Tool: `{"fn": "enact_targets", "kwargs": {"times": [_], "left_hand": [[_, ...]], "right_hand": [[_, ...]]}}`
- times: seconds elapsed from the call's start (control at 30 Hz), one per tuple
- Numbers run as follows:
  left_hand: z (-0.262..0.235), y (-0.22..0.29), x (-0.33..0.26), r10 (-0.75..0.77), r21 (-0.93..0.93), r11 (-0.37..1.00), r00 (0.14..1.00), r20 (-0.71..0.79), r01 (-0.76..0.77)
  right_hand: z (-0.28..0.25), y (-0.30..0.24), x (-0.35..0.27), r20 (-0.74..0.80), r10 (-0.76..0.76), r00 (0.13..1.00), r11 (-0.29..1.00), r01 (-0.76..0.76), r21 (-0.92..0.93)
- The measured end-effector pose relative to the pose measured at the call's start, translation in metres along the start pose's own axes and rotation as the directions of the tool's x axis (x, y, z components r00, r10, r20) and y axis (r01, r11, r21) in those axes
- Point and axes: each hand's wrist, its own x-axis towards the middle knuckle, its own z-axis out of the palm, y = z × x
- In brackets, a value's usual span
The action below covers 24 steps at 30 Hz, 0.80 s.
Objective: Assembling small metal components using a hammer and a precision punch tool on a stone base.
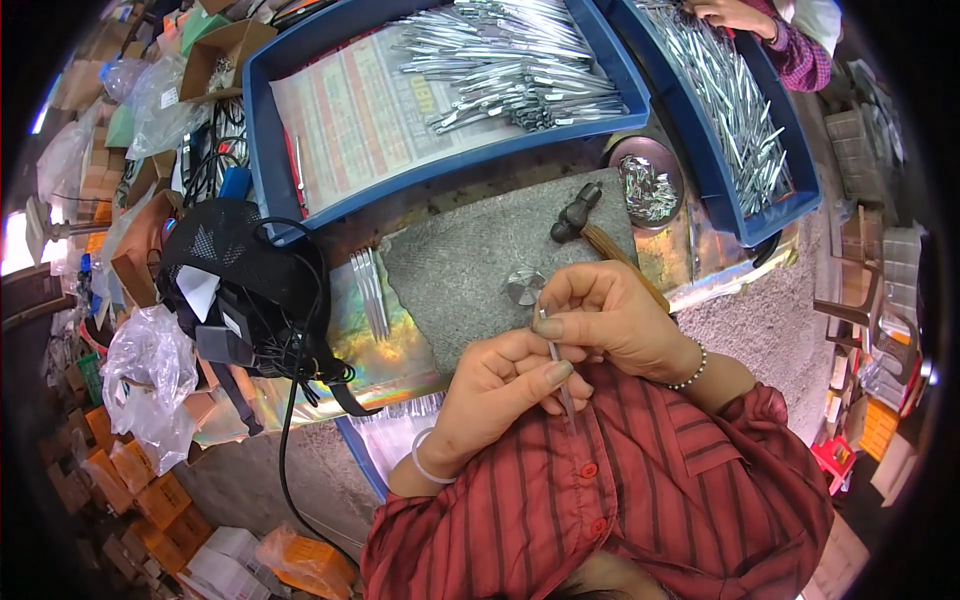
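Note:
My left hand is closed round a slim silver metal piece, held upright in front of my shirt. The thumb and fingers of my right hand pinch at its upper end; whether a smaller part sits between those fingertips is hidden. Just beyond my hands, a small round metal block rests on a grey slab. A hammer with a wooden handle lies on the slab's right side, its head pointing away. Left of the slab, several slim metal pieces lie side by side.
A blue tray at the back holds a heap of slim metal pieces; another blue tray stands to its right, where a person's hand reaches in. A round dish holds small metal parts. A black mesh bag with cables sits left.

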Motion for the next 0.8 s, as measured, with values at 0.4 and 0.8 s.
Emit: {"fn": "enact_targets", "kwargs": {"times": [0.4,0.8], "left_hand": [[-0.002,-0.005,-0.007,0.084,0.035,0.996,0.995,-0.06,-0.082],[-0.01,0.001,-0.013,0.086,0.028,0.996,0.994,-0.061,-0.085]], "right_hand": [[0.005,-0.001,0.001,0.072,-0.06,0.996,0.989,0.069,-0.129],[0.017,0.0,0.012,0.04,0.006,0.999,0.993,-0.002,-0.116]]}}
